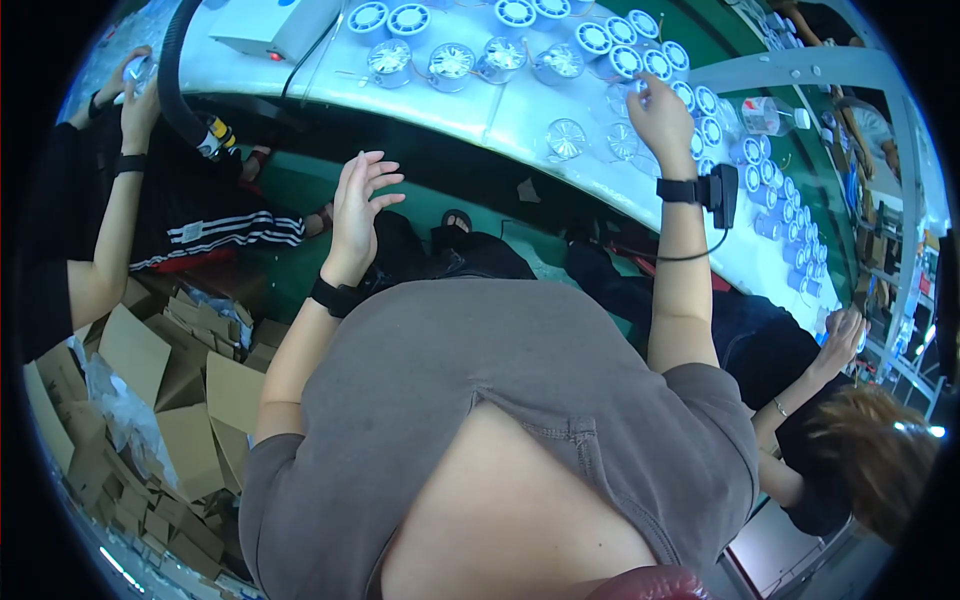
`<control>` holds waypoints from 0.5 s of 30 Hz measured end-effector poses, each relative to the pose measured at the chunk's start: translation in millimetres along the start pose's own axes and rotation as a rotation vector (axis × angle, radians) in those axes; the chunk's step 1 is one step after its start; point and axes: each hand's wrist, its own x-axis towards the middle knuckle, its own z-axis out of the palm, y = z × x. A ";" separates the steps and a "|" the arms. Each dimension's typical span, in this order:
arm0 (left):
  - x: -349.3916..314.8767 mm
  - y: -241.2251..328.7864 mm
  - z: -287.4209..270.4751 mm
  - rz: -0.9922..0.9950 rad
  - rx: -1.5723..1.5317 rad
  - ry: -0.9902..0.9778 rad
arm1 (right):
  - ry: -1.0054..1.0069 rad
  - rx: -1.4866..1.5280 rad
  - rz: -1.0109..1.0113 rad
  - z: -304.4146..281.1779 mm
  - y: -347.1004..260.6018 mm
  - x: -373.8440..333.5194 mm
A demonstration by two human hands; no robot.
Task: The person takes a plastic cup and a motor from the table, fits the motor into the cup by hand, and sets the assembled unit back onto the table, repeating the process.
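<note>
The long white worktable [480,118] ran across in front of me, loaded most thickly toward my right. Behind my left elbow lay a heap of flattened and opened cardboard [165,365]. One co-worker [100,225] worked on my left with a small pale piece at the fingers; another [765,340] worked on my right, along the same table. A black hose [172,75] hung down at my left, near a pale box [272,28] on the tabletop.

My left hand [357,205] hung in front of the table edge, palm bare, fingers spread, gripping nothing. My right hand [662,118] was out over the table, fingers bent downward among the parts. I could not tell whether its fingertips had closed on a piece or only hovered over one. A clear bottle [765,116] lay on its side beyond that wrist.

The things I was working among were blue-and-white vented round units [705,100], crowded around and beyond my right hand, and clear faceted pieces [388,62], set in a row farther left. Nearer the edge, a single clear piece [566,140] sat apart, left of my right hand.

I judged the step in hand to be a reach to pick or place one part. The next move called for a light pinch at one rim, without knocking its close neighbours, and my free left hand ready to steady it.
</note>
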 end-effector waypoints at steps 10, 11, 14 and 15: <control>10.7 -1.9 43.6 -0.020 0.085 -0.217 | 0.213 -0.165 -0.061 27.7 13.2 15.0; 10.3 -2.2 45.9 -0.006 0.082 -0.219 | 0.211 -0.200 -0.080 31.3 10.9 23.1; 7.7 -3.1 51.5 -0.016 0.078 -0.213 | 0.218 -0.271 -0.134 40.0 5.5 49.7; 7.0 -2.9 52.2 -0.003 0.074 -0.212 | 0.181 -0.286 -0.173 41.8 4.9 58.3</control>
